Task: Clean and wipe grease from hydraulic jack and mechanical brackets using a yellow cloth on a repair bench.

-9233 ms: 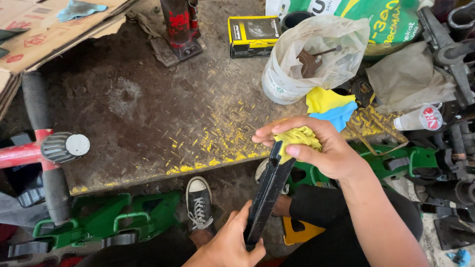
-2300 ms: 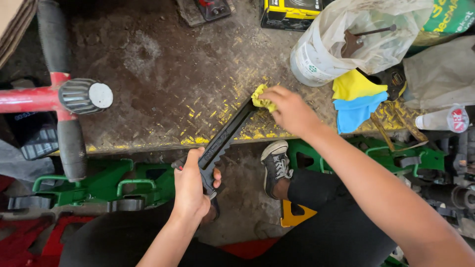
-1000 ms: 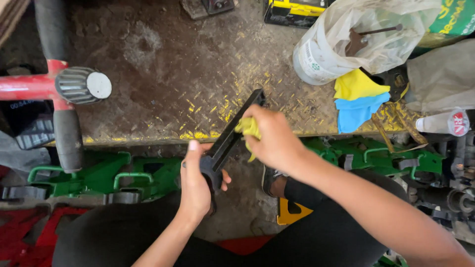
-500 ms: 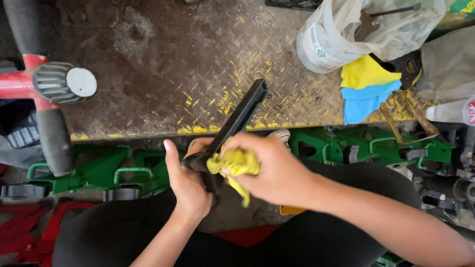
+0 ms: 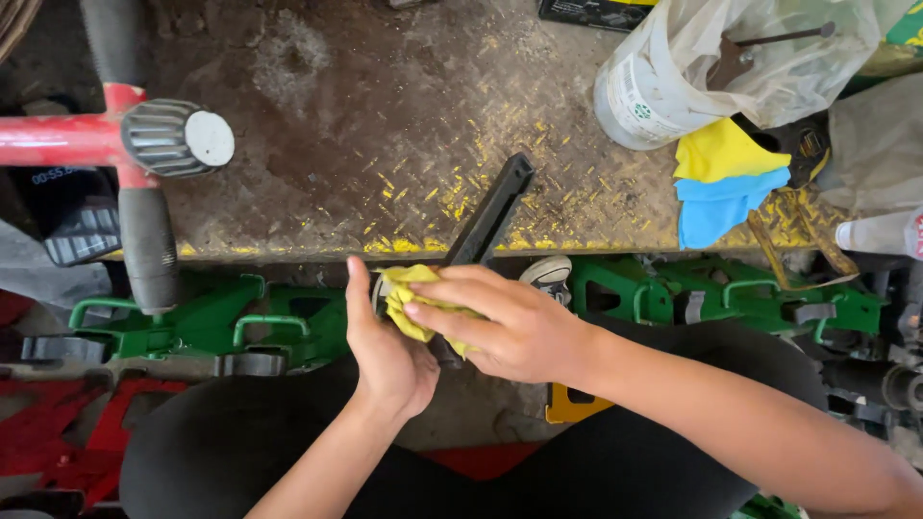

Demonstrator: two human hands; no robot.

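A long black bar-shaped tool [image 5: 491, 210] slants from my lap up over the edge of the worn metal plate [image 5: 365, 115]. My left hand [image 5: 385, 351] grips its lower end from beneath. My right hand [image 5: 505, 322] presses a crumpled yellow cloth [image 5: 409, 300] around the same lower end, right against my left palm. The tool's lower part is hidden by the cloth and both hands. Its upper end rests on the yellow-flecked plate.
A white bucket lined with a plastic bag [image 5: 692, 67] stands at the back right, with yellow and blue cloths [image 5: 716, 178] beside it. A red bar with a grey knob [image 5: 115, 139] crosses the left. Green metal frames [image 5: 231, 322] lie below the plate's edge.
My right hand has slid the yellow cloth down the black tool from its far end to the lower end at my left hand. The view has shifted closer.
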